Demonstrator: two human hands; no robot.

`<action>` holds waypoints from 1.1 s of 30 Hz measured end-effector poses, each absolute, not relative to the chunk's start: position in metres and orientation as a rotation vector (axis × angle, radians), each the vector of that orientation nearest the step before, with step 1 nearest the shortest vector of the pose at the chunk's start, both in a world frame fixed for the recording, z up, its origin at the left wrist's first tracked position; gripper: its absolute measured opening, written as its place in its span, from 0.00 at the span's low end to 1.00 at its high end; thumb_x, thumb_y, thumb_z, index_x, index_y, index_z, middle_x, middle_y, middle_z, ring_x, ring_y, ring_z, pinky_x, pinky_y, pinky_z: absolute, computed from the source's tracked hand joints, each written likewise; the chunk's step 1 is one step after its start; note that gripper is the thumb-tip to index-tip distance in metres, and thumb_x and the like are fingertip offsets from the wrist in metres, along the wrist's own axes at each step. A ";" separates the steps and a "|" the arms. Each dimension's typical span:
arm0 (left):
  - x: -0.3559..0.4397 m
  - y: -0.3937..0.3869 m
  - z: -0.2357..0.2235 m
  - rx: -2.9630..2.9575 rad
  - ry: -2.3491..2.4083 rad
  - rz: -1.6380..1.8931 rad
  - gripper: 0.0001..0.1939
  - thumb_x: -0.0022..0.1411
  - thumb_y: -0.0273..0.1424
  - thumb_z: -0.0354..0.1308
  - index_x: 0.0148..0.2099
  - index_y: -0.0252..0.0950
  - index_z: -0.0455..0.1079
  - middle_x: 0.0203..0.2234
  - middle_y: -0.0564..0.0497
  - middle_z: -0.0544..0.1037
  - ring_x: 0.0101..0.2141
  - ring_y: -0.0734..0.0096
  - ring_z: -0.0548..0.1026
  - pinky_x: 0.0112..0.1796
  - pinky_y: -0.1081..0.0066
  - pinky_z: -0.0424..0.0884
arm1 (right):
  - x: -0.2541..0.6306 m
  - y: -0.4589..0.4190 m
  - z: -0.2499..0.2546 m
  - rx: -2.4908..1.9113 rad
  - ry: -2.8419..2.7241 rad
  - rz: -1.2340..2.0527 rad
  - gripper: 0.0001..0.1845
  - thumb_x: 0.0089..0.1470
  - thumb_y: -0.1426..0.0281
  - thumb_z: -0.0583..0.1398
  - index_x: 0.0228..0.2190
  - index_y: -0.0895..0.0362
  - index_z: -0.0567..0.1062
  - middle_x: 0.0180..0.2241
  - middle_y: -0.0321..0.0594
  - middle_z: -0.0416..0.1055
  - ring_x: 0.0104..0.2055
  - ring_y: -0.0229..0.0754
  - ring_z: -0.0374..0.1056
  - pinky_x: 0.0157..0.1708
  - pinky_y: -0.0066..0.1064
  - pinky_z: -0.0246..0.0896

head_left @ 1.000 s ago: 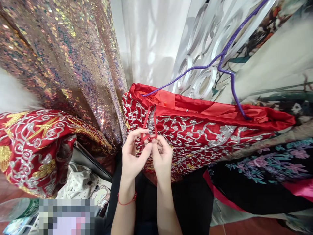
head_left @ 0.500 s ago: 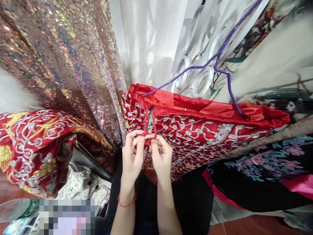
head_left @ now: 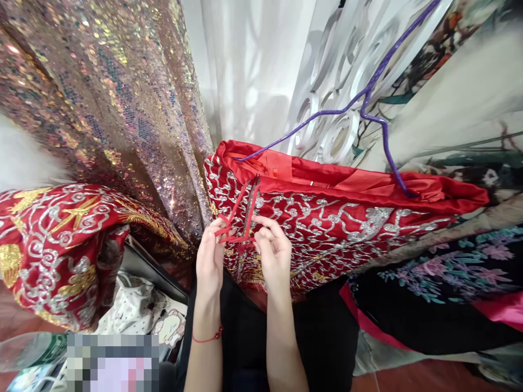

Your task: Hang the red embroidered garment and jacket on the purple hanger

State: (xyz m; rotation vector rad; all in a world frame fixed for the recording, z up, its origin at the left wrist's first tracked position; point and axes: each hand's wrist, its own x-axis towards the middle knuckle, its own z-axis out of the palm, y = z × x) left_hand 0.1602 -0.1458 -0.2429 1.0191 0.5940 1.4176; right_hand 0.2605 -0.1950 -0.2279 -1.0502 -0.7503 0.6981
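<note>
In front of me a red skirt-like garment (head_left: pixel 327 228) with silver and gold embroidery hangs from a purple hanger (head_left: pixel 314 117). Two strands of a red drawstring (head_left: pixel 237 204) come down from an opening near its left top edge and cross below. My left hand (head_left: pixel 210 261) pinches the drawstring near a loop on the left side. Just to the right, my right hand (head_left: pixel 275 253) grips another part of the drawstring between thumb and fingers, its index finger reaching toward the right strand. The string stretches across between both hands.
Gold sequinned fabric (head_left: pixel 106 103) hangs at the left, above a second red embroidered garment (head_left: pixel 69 250). A clear plastic bottle (head_left: pixel 30 348) lies lower left. At right is black floral fabric (head_left: pixel 441 288); a white cut-out panel (head_left: pixel 322 81) stands behind the hanger.
My hands have moved apart, the left one to the left and slightly down. The drawstring, bunched between my fingers before, is now drawn out between them.
</note>
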 end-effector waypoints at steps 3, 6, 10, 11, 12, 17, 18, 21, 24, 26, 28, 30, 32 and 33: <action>0.152 -0.140 -0.243 0.824 0.484 1.270 0.25 0.58 0.48 0.65 0.20 0.36 0.62 0.43 0.45 0.80 0.55 0.54 0.74 0.54 0.59 0.73 | 0.268 -0.191 -0.230 -1.092 -0.722 0.605 0.09 0.56 0.68 0.58 0.39 0.55 0.75 0.19 0.25 0.53 0.20 0.31 0.47 0.22 0.26 0.45; 0.144 -0.132 -0.244 0.580 0.434 1.212 0.31 0.56 0.49 0.65 0.16 0.38 0.53 0.38 0.45 0.80 0.54 0.54 0.75 0.54 0.59 0.73 | 0.276 -0.188 -0.233 -1.109 -0.685 0.529 0.06 0.56 0.68 0.59 0.36 0.55 0.74 0.19 0.25 0.55 0.19 0.30 0.46 0.21 0.26 0.44; 0.139 -0.112 -0.261 0.310 0.536 1.271 0.22 0.55 0.38 0.65 0.20 0.37 0.58 0.35 0.47 0.80 0.47 0.66 0.78 0.48 0.70 0.74 | 0.284 -0.187 -0.237 -1.126 -0.624 0.457 0.06 0.57 0.67 0.60 0.34 0.56 0.75 0.19 0.26 0.57 0.19 0.30 0.46 0.20 0.26 0.42; 0.139 -0.106 -0.268 0.294 0.595 1.302 0.18 0.55 0.35 0.65 0.21 0.37 0.60 0.33 0.48 0.80 0.45 0.68 0.79 0.47 0.72 0.74 | 0.286 -0.188 -0.238 -1.130 -0.610 0.449 0.06 0.57 0.66 0.60 0.34 0.56 0.75 0.19 0.26 0.56 0.19 0.30 0.46 0.19 0.26 0.41; 0.140 -0.102 -0.275 0.317 0.670 1.335 0.15 0.55 0.34 0.64 0.23 0.37 0.62 0.33 0.48 0.80 0.44 0.69 0.79 0.46 0.73 0.73 | 0.288 -0.189 -0.239 -1.133 -0.602 0.444 0.07 0.58 0.66 0.60 0.34 0.56 0.75 0.19 0.26 0.56 0.19 0.30 0.46 0.19 0.25 0.41; 0.147 -0.101 -0.298 0.939 1.123 1.485 0.17 0.57 0.39 0.64 0.46 0.36 0.69 0.49 0.43 0.77 0.49 0.65 0.76 0.51 0.66 0.71 | 0.291 -0.193 -0.243 -1.161 -0.704 0.476 0.10 0.59 0.62 0.60 0.35 0.55 0.74 0.24 0.31 0.63 0.22 0.31 0.55 0.21 0.25 0.50; 0.149 -0.104 -0.296 1.115 1.202 1.542 0.20 0.58 0.38 0.65 0.51 0.38 0.67 0.53 0.42 0.74 0.53 0.64 0.74 0.54 0.64 0.69 | 0.290 -0.194 -0.242 -1.172 -0.749 0.477 0.09 0.60 0.62 0.59 0.36 0.55 0.74 0.25 0.31 0.64 0.23 0.31 0.56 0.22 0.25 0.51; 0.155 -0.117 -0.277 1.675 1.241 1.707 0.24 0.63 0.35 0.62 0.60 0.41 0.63 0.60 0.42 0.68 0.60 0.63 0.67 0.60 0.61 0.63 | 0.288 -0.196 -0.240 -1.249 -0.883 0.427 0.08 0.60 0.64 0.59 0.38 0.55 0.74 0.26 0.31 0.64 0.23 0.32 0.58 0.22 0.25 0.53; 0.161 -0.123 -0.251 2.111 0.958 1.545 0.21 0.67 0.34 0.58 0.61 0.40 0.65 0.56 0.43 0.74 0.56 0.62 0.71 0.59 0.60 0.65 | 0.286 -0.198 -0.235 -1.349 -0.998 0.352 0.08 0.59 0.64 0.60 0.35 0.55 0.75 0.25 0.32 0.66 0.21 0.31 0.55 0.20 0.25 0.52; 0.164 -0.122 -0.238 2.251 0.840 1.300 0.14 0.69 0.35 0.57 0.55 0.39 0.71 0.47 0.46 0.80 0.46 0.64 0.77 0.51 0.64 0.70 | 0.287 -0.199 -0.232 -1.384 -1.057 0.361 0.10 0.61 0.63 0.59 0.34 0.56 0.76 0.26 0.33 0.69 0.20 0.30 0.56 0.20 0.25 0.53; 0.165 -0.121 -0.230 2.287 0.802 1.092 0.10 0.71 0.36 0.54 0.46 0.39 0.75 0.37 0.50 0.83 0.35 0.67 0.78 0.43 0.67 0.70 | 0.290 -0.200 -0.231 -1.397 -1.086 0.451 0.12 0.63 0.61 0.57 0.37 0.55 0.77 0.28 0.35 0.74 0.20 0.31 0.62 0.21 0.25 0.58; 0.163 -0.119 -0.224 2.271 0.766 0.966 0.13 0.72 0.36 0.52 0.40 0.39 0.76 0.31 0.52 0.83 0.31 0.69 0.77 0.41 0.68 0.69 | 0.295 -0.201 -0.231 -1.419 -1.099 0.557 0.15 0.63 0.60 0.57 0.40 0.55 0.78 0.29 0.36 0.77 0.21 0.33 0.68 0.23 0.26 0.63; 0.158 -0.116 -0.217 2.215 0.765 0.954 0.16 0.73 0.37 0.50 0.37 0.39 0.76 0.29 0.53 0.83 0.29 0.72 0.76 0.40 0.70 0.69 | 0.303 -0.203 -0.231 -1.427 -1.069 0.574 0.15 0.62 0.58 0.59 0.41 0.56 0.79 0.29 0.37 0.78 0.21 0.36 0.72 0.24 0.28 0.66; 0.155 -0.114 -0.213 2.175 0.798 1.005 0.17 0.73 0.38 0.50 0.37 0.38 0.77 0.28 0.53 0.83 0.27 0.73 0.75 0.38 0.71 0.69 | 0.308 -0.205 -0.230 -1.414 -1.022 0.538 0.16 0.61 0.58 0.60 0.41 0.56 0.80 0.29 0.38 0.79 0.21 0.37 0.73 0.23 0.28 0.67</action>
